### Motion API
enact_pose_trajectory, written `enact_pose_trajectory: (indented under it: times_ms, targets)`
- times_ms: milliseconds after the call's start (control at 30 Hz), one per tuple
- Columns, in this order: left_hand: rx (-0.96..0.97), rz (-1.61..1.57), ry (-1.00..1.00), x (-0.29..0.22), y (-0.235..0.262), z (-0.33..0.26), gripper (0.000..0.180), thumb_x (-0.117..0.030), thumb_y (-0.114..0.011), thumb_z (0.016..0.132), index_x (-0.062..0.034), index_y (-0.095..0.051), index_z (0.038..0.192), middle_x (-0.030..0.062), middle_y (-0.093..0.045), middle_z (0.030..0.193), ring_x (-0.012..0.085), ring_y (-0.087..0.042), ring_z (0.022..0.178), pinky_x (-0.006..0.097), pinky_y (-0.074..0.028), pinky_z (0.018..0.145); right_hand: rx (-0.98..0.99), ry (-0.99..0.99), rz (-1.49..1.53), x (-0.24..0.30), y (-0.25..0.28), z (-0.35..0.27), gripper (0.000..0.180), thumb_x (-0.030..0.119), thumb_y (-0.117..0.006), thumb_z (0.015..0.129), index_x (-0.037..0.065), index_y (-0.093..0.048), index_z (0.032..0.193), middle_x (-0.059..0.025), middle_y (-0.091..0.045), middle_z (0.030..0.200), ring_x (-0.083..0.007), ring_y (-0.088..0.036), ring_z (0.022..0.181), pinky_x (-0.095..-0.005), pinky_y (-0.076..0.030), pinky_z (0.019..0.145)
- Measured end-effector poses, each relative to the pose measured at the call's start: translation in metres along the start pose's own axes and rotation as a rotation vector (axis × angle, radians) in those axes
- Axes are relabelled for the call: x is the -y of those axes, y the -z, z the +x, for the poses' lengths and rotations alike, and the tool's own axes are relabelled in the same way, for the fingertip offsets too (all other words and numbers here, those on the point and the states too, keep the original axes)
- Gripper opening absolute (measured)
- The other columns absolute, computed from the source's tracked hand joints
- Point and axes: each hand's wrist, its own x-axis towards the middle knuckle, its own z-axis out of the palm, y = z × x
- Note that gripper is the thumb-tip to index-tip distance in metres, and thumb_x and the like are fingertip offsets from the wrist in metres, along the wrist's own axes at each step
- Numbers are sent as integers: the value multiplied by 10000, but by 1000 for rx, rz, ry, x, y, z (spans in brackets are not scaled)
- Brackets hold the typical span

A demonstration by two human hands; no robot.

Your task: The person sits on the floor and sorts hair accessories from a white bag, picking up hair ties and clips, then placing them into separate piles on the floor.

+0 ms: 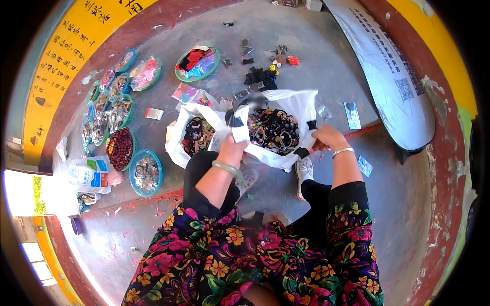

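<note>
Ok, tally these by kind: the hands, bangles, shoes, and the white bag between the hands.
Hands: 2 (left hand, right hand)
Bangles: 2 (green bangle, silver bangle)
Shoes: 2 (left shoe, right shoe)
White bag: 1
Total: 7

Far left of the fingers [319, 136], black characters [61, 50] on a yellow wall [52, 31]; far right, dark print [376, 42] and a square code [404, 90] on a silvery cover [400, 120].
</note>
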Motion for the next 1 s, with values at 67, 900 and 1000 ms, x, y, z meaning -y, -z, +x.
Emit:
enact_pose_trajectory:
  times_ms: [67, 900, 1000]
  targets:
    - [-43, -55, -94, -38, 1, 14, 244, 22, -512, 824, -19, -524, 1064, 72, -599, 903, 189, -611, 756, 310, -516, 596, -84, 235, 199, 39, -9, -16, 237, 167, -523, 789, -50, -617, 772, -123, -641, 691, -190, -613, 530, -293, -484, 494]
    - [-240, 845, -571, -65, 13, -27, 329, -36, -604, 753, 9, -497, 1061, 136, -622, 886, 216, -619, 739, 315, -472, 670, -478, 337, -811, 72, -19, -83, 269, 254, -571, 751, -8, -624, 775, -210, -613, 792, -377, -596, 768, -451, -478, 694]
    - [-241, 856, -717, -67, 2, -27, 540, 5, -612, 728, -8, -389, 1220, 176, -543, 1053, 248, -587, 847, 343, -468, 691, -455, 551, -624, 91, -33, -96, 277, 283, -616, 743, 9, -630, 778, -179, -617, 748, -361, -595, 757, -427, -473, 699]
